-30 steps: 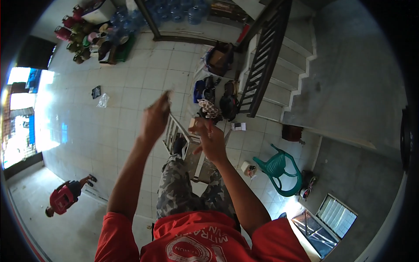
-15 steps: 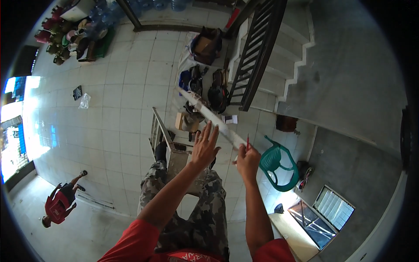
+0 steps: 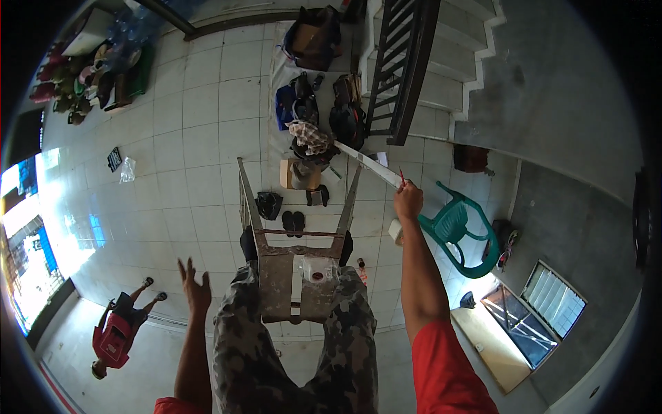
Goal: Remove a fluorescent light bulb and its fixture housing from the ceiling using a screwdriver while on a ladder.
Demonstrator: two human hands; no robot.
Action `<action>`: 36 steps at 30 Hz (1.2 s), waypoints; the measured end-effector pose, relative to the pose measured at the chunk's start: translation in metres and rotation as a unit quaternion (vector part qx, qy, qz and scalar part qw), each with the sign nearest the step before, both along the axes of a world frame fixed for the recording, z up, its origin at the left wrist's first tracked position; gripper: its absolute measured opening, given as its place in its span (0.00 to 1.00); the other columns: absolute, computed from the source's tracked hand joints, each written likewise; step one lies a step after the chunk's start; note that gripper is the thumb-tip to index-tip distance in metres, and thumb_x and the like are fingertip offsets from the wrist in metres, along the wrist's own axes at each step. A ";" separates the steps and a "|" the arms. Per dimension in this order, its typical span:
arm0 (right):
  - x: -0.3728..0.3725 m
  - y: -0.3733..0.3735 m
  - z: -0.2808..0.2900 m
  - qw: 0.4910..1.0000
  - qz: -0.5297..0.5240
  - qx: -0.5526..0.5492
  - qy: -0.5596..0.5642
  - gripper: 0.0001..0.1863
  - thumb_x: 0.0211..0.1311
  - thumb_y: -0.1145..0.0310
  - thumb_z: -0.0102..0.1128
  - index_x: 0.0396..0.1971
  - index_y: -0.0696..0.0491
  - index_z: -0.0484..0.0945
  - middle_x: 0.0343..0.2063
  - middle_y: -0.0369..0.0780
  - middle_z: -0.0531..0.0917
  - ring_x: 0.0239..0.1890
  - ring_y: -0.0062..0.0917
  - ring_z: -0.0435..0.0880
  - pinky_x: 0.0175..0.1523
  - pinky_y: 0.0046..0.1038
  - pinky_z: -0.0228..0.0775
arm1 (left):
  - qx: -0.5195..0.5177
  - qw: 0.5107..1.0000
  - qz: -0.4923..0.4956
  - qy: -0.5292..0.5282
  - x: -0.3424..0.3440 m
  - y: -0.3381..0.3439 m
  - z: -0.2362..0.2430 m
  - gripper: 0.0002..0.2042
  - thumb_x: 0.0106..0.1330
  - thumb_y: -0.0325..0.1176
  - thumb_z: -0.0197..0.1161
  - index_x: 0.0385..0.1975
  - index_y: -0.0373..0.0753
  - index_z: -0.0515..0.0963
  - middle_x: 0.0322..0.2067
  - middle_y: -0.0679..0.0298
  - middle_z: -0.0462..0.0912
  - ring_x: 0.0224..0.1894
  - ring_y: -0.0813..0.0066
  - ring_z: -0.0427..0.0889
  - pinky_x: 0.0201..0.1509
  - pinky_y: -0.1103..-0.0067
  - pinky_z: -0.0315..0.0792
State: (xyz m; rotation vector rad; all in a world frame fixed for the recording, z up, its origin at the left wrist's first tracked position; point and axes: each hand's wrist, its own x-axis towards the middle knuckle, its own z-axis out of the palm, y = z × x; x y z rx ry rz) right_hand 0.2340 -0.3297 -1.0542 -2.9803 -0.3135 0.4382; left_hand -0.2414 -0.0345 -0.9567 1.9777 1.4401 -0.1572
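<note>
My right hand [image 3: 408, 201] is closed on a long white strip [image 3: 376, 164] and a thin red pencil [image 3: 401, 175], the strip slanting away toward the upper left. My left hand [image 3: 195, 288] is raised at the lower left, fingers apart and holding nothing, beside my camouflage trouser leg [image 3: 234, 324]. Below me, between my legs, is the scuffed top of a stepladder [image 3: 276, 286] with a small clear bag [image 3: 317, 265] on it. Its rails [image 3: 248, 196] reach down toward the tiled floor.
A green plastic chair [image 3: 452, 228] stands right, below concrete stairs [image 3: 441, 90] and a dark railing [image 3: 383, 103]. Bags [image 3: 310, 41], a cardboard box [image 3: 289, 172] and black sandals [image 3: 293, 223] lie ahead. Cylinders and bottles [image 3: 76, 90] are upper left. Another person in red [image 3: 114, 334] is lower left.
The white strip has come into view in my right hand, which has moved forward. My left hand has left the strip and moved down to the left. The other person has shifted slightly.
</note>
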 end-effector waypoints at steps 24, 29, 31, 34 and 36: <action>0.093 -0.051 -0.183 0.999 -0.004 -0.052 -0.017 0.08 0.58 0.64 0.51 0.32 0.49 0.78 0.29 0.46 0.81 0.35 0.41 0.81 0.38 0.39 0.74 | -0.001 0.933 -0.309 0.184 -0.223 0.012 -0.086 0.28 0.61 0.44 0.56 0.51 0.23 0.65 0.54 0.40 0.65 0.57 0.48 0.65 0.60 0.64 0.63; 0.113 -0.037 -0.194 0.998 -0.011 -0.056 -0.019 0.08 0.59 0.65 0.50 0.31 0.50 0.78 0.29 0.45 0.81 0.35 0.41 0.81 0.38 0.40 0.74 | 0.025 0.927 -0.326 0.183 -0.220 0.016 -0.096 0.29 0.62 0.46 0.55 0.49 0.21 0.66 0.54 0.40 0.65 0.56 0.48 0.68 0.59 0.65 0.65; 0.126 -0.031 -0.193 0.998 -0.014 -0.057 -0.033 0.08 0.59 0.65 0.49 0.31 0.50 0.77 0.29 0.45 0.81 0.35 0.42 0.81 0.39 0.40 0.74 | 0.030 0.933 -0.305 0.189 -0.214 0.019 -0.099 0.28 0.61 0.43 0.55 0.51 0.23 0.64 0.55 0.40 0.63 0.56 0.48 0.67 0.58 0.65 0.66; 0.136 -0.018 -0.205 0.998 -0.051 -0.040 -0.026 0.08 0.60 0.66 0.49 0.33 0.51 0.76 0.31 0.46 0.81 0.37 0.42 0.81 0.40 0.41 0.74 | 0.035 0.941 -0.269 0.203 -0.210 0.021 -0.102 0.27 0.60 0.40 0.55 0.52 0.25 0.62 0.56 0.41 0.60 0.58 0.49 0.66 0.56 0.67 0.67; 0.148 -0.018 -0.208 0.996 -0.080 -0.050 -0.004 0.09 0.60 0.67 0.48 0.36 0.52 0.74 0.35 0.46 0.81 0.40 0.42 0.80 0.42 0.41 0.73 | 0.039 0.946 -0.246 0.209 -0.205 0.020 -0.099 0.26 0.60 0.38 0.55 0.54 0.26 0.61 0.57 0.41 0.58 0.58 0.49 0.65 0.55 0.68 0.68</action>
